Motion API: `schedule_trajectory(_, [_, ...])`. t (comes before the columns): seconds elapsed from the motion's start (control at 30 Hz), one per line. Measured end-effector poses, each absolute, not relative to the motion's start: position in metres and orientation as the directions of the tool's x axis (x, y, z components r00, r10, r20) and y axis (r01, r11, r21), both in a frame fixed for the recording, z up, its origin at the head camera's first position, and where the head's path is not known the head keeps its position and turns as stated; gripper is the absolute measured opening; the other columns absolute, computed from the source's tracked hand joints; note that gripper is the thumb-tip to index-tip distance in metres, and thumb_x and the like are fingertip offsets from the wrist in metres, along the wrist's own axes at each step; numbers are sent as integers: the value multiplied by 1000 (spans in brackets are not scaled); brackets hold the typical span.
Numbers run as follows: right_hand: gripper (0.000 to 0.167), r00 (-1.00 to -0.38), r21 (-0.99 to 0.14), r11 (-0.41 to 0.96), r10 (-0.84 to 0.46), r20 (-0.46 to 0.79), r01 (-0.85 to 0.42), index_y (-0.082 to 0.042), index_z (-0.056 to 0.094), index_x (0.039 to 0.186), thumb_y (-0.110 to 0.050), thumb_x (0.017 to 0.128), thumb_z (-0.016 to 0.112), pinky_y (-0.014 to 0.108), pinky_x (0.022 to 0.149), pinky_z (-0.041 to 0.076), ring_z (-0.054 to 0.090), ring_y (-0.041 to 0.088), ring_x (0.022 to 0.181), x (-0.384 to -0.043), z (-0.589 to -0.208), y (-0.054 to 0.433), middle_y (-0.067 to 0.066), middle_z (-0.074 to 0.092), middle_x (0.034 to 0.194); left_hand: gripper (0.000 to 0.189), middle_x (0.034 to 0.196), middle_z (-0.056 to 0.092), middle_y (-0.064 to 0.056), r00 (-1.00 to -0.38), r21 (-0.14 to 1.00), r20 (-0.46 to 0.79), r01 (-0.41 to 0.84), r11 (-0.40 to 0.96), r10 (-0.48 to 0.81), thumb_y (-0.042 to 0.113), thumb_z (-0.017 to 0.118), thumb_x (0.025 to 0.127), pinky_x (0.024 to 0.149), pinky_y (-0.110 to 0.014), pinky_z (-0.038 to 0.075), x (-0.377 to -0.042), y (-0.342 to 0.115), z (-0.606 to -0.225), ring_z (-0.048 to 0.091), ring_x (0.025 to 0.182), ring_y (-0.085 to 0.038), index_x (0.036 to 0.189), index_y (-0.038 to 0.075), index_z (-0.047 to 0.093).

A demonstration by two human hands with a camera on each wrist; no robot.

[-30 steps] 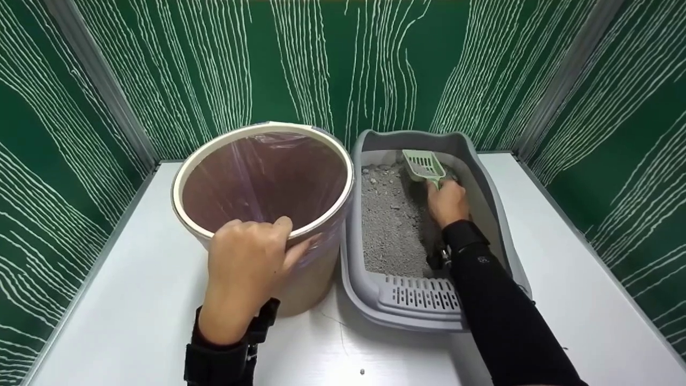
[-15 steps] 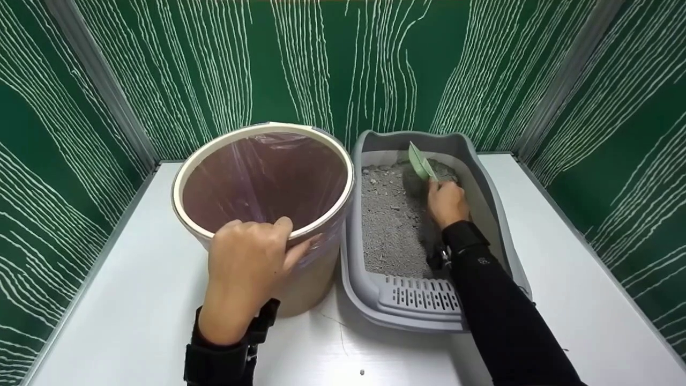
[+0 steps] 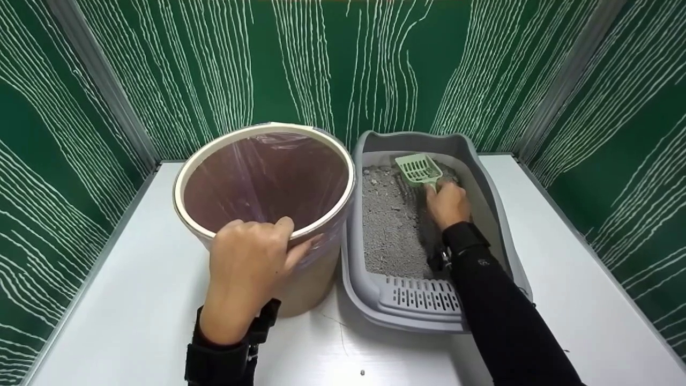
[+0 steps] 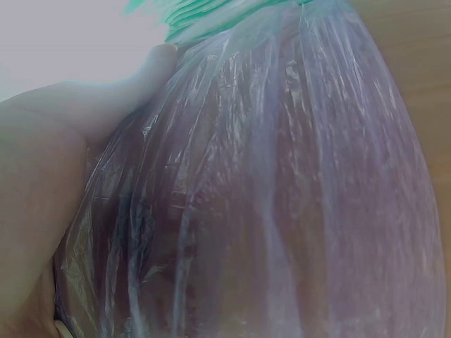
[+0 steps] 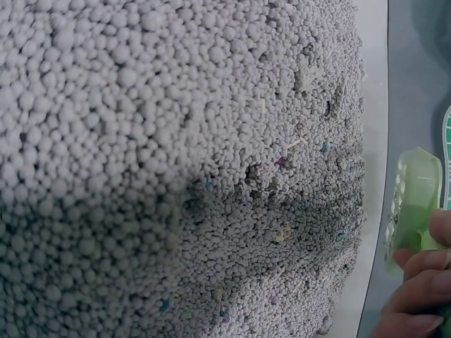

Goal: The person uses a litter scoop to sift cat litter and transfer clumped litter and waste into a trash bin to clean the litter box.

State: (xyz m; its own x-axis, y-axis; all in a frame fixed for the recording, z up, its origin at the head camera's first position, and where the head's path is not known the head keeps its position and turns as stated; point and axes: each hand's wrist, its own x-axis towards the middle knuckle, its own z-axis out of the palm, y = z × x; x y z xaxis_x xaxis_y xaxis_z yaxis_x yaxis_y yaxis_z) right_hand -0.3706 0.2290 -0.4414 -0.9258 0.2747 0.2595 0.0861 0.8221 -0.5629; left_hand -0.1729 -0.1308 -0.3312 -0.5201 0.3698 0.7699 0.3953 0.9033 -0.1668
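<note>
My right hand grips the handle of a green slotted litter scoop over the far part of a grey litter box. Grey granular cat litter covers the bottom of the box, with a few small clumps toward the back. In the right wrist view the scoop appears side-on, held above the litter. My left hand grips the near rim of a tan trash can, fingers over the edge and thumb outside. A thin clear purple bag lines the can and folds down over its outside.
Both containers stand side by side on a white table, the can on the left. Green walls with white line patterns close in the back and sides. A tiny grey pellet lies on the table near the front.
The scoop tipped up on its side half a second ago and is now turned back flatter, its slotted face showing again. The left hand stays on the can's rim.
</note>
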Motion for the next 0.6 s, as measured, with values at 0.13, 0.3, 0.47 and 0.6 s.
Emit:
schedule_trajectory(0.13, [29,-923,-571,819,259,284,54,3,67,99,-25,107,67,54,84,48,68,46,99,-370,-443,230,27,70,104,60,46,30,3,-519,-168,770,396,903,371,47,91,78,40,-37,32,-173,-131,-331,39,37,-24,62,14,43])
schedule_trajectory(0.3, [43,-930,-590,806,243,278,34,4,66,140,-22,106,68,58,103,50,65,47,122,-371,-443,231,29,67,134,60,45,33,2,-516,-163,774,399,902,368,48,90,78,40,-37,32,-173,-131,-331,40,36,-25,62,14,44])
schedule_trajectory(0.47, [45,-932,-600,800,233,279,21,5,64,142,-21,106,68,58,106,48,64,47,126,-371,-444,231,29,65,137,62,45,31,3,-511,-162,777,403,901,368,49,90,79,41,-36,32,-173,-132,-331,38,36,-24,61,14,42])
schedule_trajectory(0.6, [44,-931,-600,800,230,284,15,3,65,142,-22,105,70,58,105,48,64,46,125,-370,-445,232,28,66,137,61,46,31,3,-512,-161,775,409,898,371,47,90,78,40,-36,31,-173,-132,-331,37,36,-24,61,14,41])
